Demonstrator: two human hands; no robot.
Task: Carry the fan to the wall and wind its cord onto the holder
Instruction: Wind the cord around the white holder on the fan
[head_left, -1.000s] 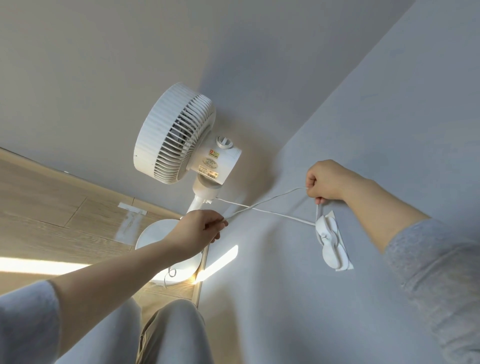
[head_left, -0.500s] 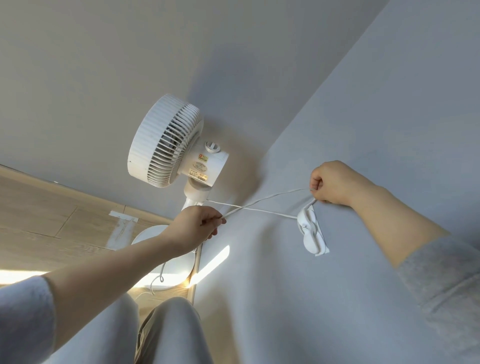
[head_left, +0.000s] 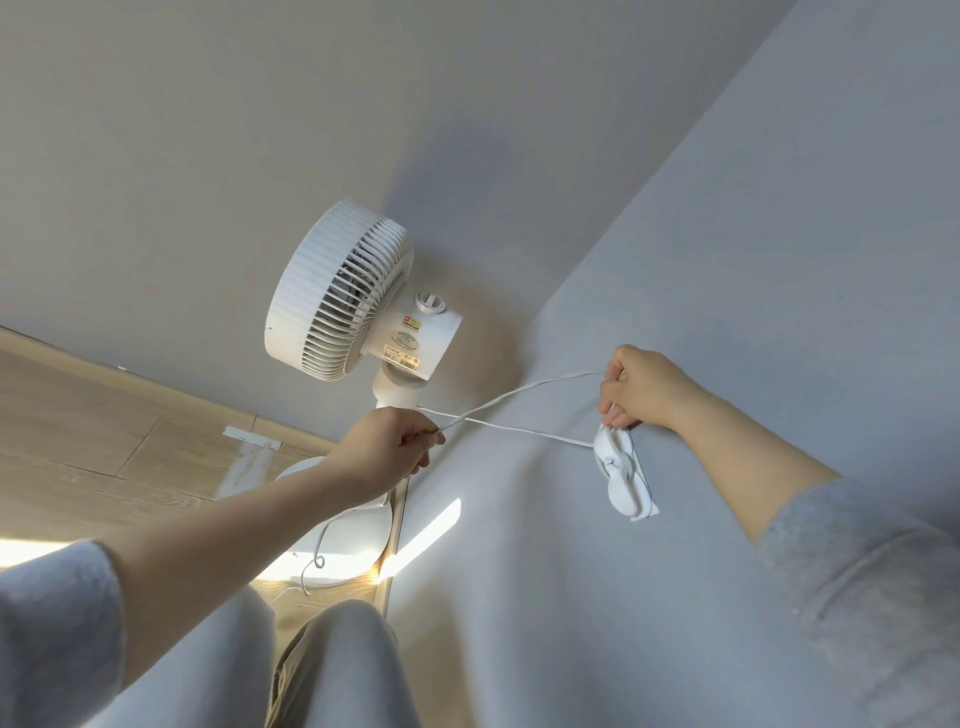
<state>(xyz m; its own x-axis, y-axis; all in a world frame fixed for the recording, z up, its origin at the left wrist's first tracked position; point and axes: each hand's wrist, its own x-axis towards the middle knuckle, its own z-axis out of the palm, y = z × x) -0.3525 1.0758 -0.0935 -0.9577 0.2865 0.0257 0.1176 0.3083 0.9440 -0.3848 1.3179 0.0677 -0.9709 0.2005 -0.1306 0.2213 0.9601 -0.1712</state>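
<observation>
A white pedestal fan stands in the room corner, its round base on the wood floor. Its thin white cord runs in two crossing strands between my hands. My left hand pinches the cord just below the fan's neck. My right hand grips the cord against the right wall, directly above the white cord holder stuck there. One strand reaches the holder's top. A loose loop of cord lies on the base.
Two grey walls meet behind the fan. The wood floor has a strip of pale tape near the skirting. My knees and grey sleeves fill the lower edge of the view.
My right hand dropped slightly toward the top of the holder, still gripping the cord. The view shifted a little; my left hand and the fan keep their places.
</observation>
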